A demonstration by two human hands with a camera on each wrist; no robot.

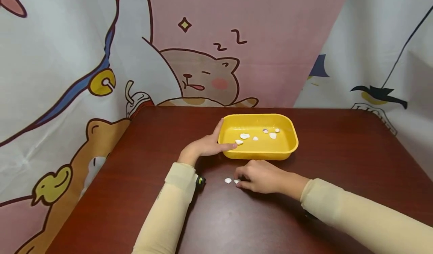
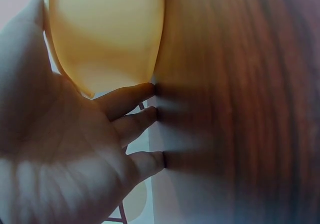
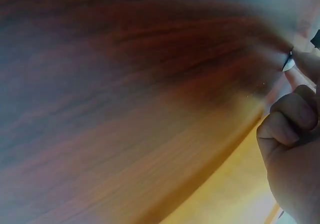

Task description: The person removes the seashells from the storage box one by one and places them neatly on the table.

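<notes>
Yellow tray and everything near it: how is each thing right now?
Yellow tray: upright, open on top
White pieces inside: scattered on its floor
Loose white piece: lying on the table
Other white piece: pinched
Left hand: fingers straight, touching the tray
Right hand: curled, pinching that other piece

The yellow tub (image 1: pixel 260 155) looks like smooth, glossy plastic, the surface (image 1: pixel 233 224) like grained wood with a polished sheen, the white shell-like pieces (image 1: pixel 228 180) matt, the sleeves (image 1: pixel 170 209) and lightly creased backdrop (image 1: pixel 270 40) matt cloth.
</notes>
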